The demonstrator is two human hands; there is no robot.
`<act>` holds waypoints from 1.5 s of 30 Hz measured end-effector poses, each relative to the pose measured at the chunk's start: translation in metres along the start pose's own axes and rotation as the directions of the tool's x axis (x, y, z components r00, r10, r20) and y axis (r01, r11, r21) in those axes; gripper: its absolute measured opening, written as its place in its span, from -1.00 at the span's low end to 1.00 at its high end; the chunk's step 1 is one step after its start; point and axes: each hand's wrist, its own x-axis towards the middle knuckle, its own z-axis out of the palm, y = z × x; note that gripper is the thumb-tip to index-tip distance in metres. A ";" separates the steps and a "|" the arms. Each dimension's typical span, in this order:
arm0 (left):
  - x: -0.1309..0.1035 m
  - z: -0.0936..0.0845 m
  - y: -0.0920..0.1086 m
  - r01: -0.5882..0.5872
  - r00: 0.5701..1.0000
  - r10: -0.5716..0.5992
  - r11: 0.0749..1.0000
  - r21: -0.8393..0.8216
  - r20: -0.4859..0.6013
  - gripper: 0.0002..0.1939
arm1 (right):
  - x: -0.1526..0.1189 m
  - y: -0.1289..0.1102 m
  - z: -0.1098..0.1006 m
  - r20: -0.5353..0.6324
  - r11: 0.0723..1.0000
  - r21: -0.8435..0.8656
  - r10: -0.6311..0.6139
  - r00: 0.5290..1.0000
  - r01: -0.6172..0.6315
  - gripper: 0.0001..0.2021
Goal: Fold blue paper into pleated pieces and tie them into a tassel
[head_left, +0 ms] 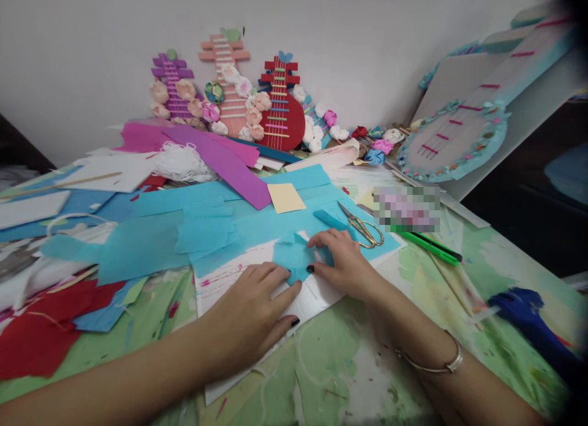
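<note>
A green patterned covering [331,386] spreads over the table. On it lies a white board [328,296], its far part under overlapping sheets of blue paper [248,220]. A pale blue lute-shaped craft [498,129] leans at the right, and a smaller red one [294,122] stands against the wall.

Both forearms come in from the near edge and slant inward, so that the hands meet over the board's near half. The left hand [260,294] lies low, palm down, wrist almost straight, its fingers loosely spread and its thumb stretched out to the right; the fingertips reach the near left edge of a small blue piece [294,251], which lies on the board between the two hands. The right hand [342,260] arches at that piece's right side, knuckles raised, forefinger curled above the thumb with a gap between their tips; whether the paper is pinched among the fingers I cannot tell.

A purple strip [229,168] slants across the far blue sheets. Gold-handled scissors [362,225] lie open just beyond the right hand, near a green-cased tool [429,247]. A yellow square [286,198] sits by the strip's end. A thin bracelet [454,366] circles the right forearm.
</note>
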 end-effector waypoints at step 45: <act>0.004 -0.012 -0.019 -0.056 0.994 0.035 0.977 -0.207 -0.103 -0.82 | 0.000 -0.007 -0.005 -0.025 0.991 0.043 -0.123 0.992 0.124 -0.87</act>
